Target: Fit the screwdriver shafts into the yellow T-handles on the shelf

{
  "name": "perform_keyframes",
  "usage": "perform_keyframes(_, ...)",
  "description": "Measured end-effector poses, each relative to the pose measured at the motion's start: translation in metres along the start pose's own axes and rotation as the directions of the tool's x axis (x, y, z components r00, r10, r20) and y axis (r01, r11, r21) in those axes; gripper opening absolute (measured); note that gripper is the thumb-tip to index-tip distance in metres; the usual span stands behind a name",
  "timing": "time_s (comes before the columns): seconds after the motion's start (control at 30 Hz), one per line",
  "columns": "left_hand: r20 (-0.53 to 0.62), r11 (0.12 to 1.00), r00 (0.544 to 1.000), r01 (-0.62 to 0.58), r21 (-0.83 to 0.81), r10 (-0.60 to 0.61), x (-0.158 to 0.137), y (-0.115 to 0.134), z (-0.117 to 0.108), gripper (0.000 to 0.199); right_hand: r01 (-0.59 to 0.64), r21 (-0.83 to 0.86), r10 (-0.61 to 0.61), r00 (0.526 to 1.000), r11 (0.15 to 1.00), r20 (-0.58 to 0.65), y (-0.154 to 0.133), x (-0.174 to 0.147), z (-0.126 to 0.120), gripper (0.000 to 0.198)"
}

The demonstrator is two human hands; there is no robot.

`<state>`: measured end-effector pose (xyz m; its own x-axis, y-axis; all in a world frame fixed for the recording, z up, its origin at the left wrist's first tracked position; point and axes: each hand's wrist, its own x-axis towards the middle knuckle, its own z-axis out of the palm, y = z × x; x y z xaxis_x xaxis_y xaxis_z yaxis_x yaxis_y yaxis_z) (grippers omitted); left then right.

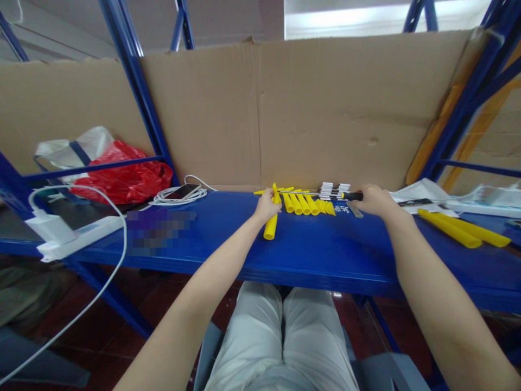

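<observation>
My left hand (pixel 268 206) is closed around a yellow tube (pixel 270 227) that has a narrower yellow piece at its far end. My right hand (pixel 375 200) grips the black handle of a long screwdriver (pixel 352 196). Its thin shaft points left, and its tip reaches the yellow piece by my left hand; whether they touch I cannot tell. Between my hands lie a row of yellow tubes (pixel 302 204), several small yellow pieces (pixel 324 207), tiny pale bits (pixel 342 208) too small to name, and a flat metal strip (pixel 355 210). White-and-black pieces (pixel 331 187) lie behind them.
Two yellow tubes (pixel 458 231) lie at the right of the blue shelf (pixel 317 255). A cardboard sheet (pixel 325 108) walls the back between blue posts. To the left are a phone (pixel 184 191), coiled white cable, a red bag (pixel 122 174) and a white power strip (pixel 87 236).
</observation>
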<state>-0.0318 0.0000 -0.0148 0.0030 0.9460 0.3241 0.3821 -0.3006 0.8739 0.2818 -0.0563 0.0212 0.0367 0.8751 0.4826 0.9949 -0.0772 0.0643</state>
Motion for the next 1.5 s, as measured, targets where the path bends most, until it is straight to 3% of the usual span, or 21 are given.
perform_keyframes(0.23,-0.012,0.999,0.999,-0.041,-0.019,0.041,0.003,-0.004,0.001,0.044,-0.011,-0.046,0.010,1.000,0.999,-0.015,-0.005,-0.005,-0.002,0.029)
perform_keyframes(0.43,-0.059,0.994,0.995,-0.088,-0.067,0.084,0.003,-0.003,-0.001,0.041,-0.111,-0.016,0.112,0.993,0.994,0.026,-0.010,-0.005,-0.005,0.039)
perform_keyframes(0.67,-0.078,0.995,0.994,-0.081,-0.066,0.075,0.007,-0.004,-0.002,0.044,-0.013,0.087,0.005,0.996,0.996,0.088,-0.008,-0.001,-0.003,0.037)
perform_keyframes(0.9,-0.082,0.995,0.992,-0.098,0.011,0.099,0.004,-0.003,-0.002,0.042,0.050,-0.004,-0.050,0.997,0.999,-0.058,0.003,0.001,0.006,0.035)
perform_keyframes(1.07,-0.092,0.993,0.991,-0.095,0.067,0.101,0.005,-0.004,-0.003,0.042,0.078,-0.094,-0.086,0.993,0.992,-0.084,0.001,0.000,0.009,0.030)
perform_keyframes(1.3,-0.091,0.990,0.989,-0.108,0.090,0.116,0.008,-0.006,-0.003,0.043,-0.141,-0.044,0.141,0.990,0.989,-0.001,-0.014,-0.005,0.000,0.042)
perform_keyframes(1.5,-0.090,0.985,0.988,-0.114,0.127,0.126,0.005,-0.004,-0.005,0.042,-0.031,0.080,0.026,0.998,0.996,0.060,-0.008,-0.002,-0.001,0.040)
